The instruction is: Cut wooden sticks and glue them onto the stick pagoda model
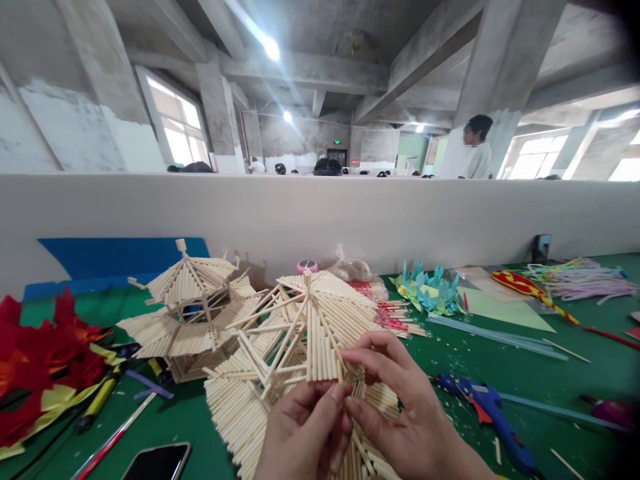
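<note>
In front of me stands a model pavilion (280, 333) built of pale wooden sticks, its upper roof part covered and part open framework. At the lower edge of a roof panel, my left hand (307, 427) pinches the end of a wooden stick (341, 371) between thumb and fingers. My right hand (400, 400) curls in from the right, its fingertips on the same stick and its thumb against the left fingertips. The hands hide some of the lower tier. Behind on the left is a second stick pavilion (193, 307) with a finished roof.
A blue glue gun (495, 407) lies on the green table (550, 380) at right. Packs of sticks (400, 317), turquoise paper flowers (430, 287) and pale blue strips (500, 337) lie behind. Red paper pieces (45, 360), a yellow tool (100, 400) and a phone (157, 461) sit left.
</note>
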Motion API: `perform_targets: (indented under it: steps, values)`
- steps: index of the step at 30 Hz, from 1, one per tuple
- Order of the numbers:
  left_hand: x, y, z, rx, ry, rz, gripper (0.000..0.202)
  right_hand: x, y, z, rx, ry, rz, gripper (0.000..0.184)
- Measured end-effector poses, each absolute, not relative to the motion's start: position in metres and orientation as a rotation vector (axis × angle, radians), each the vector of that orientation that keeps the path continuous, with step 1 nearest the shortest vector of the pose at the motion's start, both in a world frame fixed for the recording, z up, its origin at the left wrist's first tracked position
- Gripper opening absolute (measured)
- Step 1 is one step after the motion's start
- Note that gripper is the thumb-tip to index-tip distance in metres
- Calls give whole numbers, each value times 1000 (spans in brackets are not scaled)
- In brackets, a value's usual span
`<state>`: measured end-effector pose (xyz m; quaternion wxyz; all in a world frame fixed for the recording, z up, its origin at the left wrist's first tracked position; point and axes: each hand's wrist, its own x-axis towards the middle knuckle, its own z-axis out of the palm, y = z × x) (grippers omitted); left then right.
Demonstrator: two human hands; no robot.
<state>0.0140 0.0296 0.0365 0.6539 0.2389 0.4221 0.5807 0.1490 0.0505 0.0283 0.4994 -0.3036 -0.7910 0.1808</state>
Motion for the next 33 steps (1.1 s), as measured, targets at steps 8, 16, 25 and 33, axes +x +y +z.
perform_targets:
  steps: [8, 16, 25, 33]
  values:
    - [15, 32, 36, 526, 882, 1339, 29, 149, 51, 29, -731, -1912, 449, 39]
    - [16, 33, 37, 514, 855, 1314, 25, 148, 53, 28, -713, -1898, 487, 36]
    - [15, 31, 33, 555, 885, 1331, 24, 147, 51, 30, -758, -1915, 472, 39]
    - [15, 30, 36, 558, 899, 1325, 22, 150, 52, 29, -761, -1894, 436, 35]
